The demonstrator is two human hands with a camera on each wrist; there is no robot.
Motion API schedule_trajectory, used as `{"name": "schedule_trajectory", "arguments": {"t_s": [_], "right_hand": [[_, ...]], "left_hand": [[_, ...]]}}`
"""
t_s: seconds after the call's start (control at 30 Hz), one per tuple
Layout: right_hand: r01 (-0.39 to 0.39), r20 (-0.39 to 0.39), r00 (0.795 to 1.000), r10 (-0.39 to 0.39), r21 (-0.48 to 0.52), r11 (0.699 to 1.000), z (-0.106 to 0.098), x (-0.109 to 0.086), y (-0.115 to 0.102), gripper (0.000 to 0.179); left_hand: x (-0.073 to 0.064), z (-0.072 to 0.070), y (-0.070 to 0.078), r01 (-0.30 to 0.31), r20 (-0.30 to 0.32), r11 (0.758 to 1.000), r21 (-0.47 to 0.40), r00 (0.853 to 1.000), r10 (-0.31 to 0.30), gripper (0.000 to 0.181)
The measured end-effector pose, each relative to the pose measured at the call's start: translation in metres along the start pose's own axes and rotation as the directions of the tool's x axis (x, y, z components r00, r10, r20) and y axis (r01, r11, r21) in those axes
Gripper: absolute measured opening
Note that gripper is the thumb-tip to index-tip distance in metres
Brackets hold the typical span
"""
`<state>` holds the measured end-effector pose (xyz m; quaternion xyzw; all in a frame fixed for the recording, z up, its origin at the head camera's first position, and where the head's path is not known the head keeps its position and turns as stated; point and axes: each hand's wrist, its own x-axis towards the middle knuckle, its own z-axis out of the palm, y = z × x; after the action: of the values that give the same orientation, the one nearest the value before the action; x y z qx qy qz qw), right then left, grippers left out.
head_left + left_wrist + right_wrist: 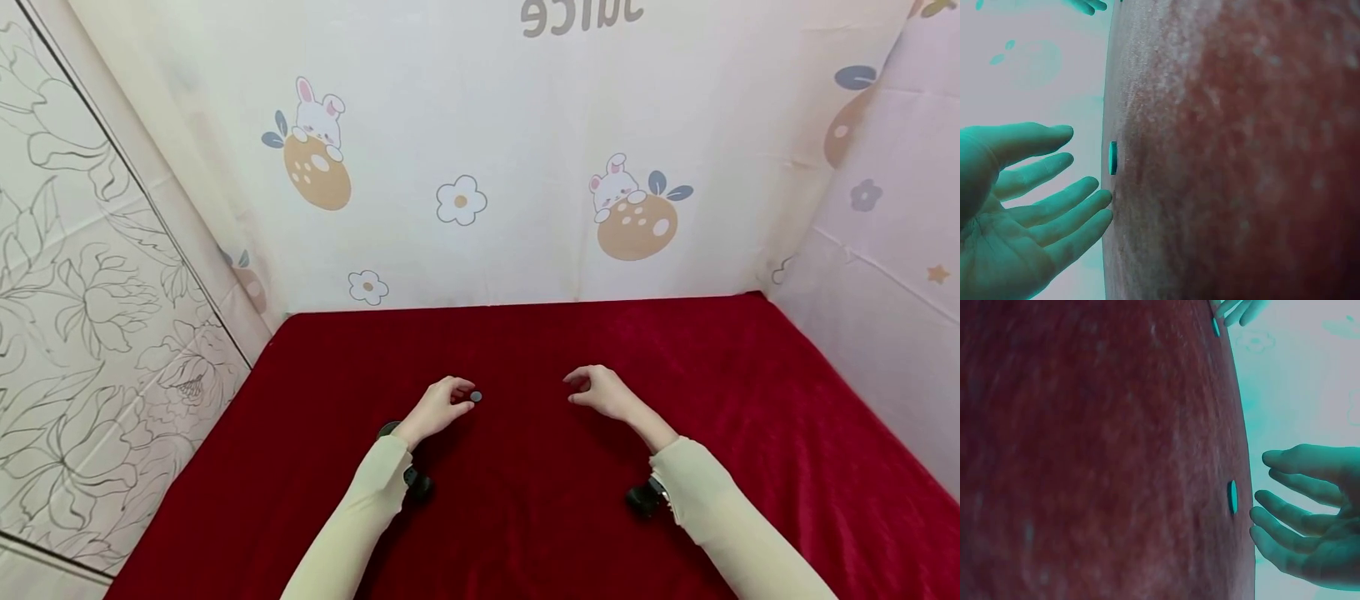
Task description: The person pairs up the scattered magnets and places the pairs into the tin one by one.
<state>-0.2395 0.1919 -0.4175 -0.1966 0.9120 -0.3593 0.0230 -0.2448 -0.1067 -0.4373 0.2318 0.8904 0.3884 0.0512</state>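
A small dark grey disc [476,397], flat and coin-like, lies on the red cloth just past my left fingertips. My left hand [441,405] is above the cloth, thumb and fingers apart with nothing between them. In the left wrist view the same disc [1113,158] shows edge-on, beyond the spread fingers [1063,203]. My right hand [606,394] hovers farther right, its fingers loosely bent and holding nothing. A second disc [1232,497] appears close to the right fingertips in the right wrist view; from the head view it is hidden.
Red velvety cloth [517,500] covers the table. Behind it hangs a pale curtain [525,242] printed with rabbits and flowers. A panel with flower line drawings [90,292] stands on the left. Each wrist carries a black camera mount [643,500].
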Motion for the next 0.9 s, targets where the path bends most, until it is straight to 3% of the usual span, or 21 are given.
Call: {"name": "schedule_trajectory", "arguments": {"t_s": [0.3, 0.67, 0.9], "right_hand": [[-0.031, 0.041, 0.999, 0.031, 0.001, 1.0, -0.002, 0.001, 0.015, 0.027], [-0.014, 0.081, 0.997, 0.017, -0.034, 0.999, -0.003, 0.002, 0.021, 0.028], [0.004, 0.066, 0.998, 0.0, -0.063, 0.998, -0.001, 0.004, 0.023, 0.026]], "left_hand": [[0.013, 0.004, -0.003, 0.014, 0.014, 0.998, 0.053, 1.0, -0.015, 0.031], [0.021, 0.004, -0.003, 0.041, 0.099, 0.992, 0.123, 0.994, -0.053, 0.031], [0.024, 0.006, -0.004, 0.058, 0.113, 0.989, 0.139, 0.991, -0.074, 0.027]]}}
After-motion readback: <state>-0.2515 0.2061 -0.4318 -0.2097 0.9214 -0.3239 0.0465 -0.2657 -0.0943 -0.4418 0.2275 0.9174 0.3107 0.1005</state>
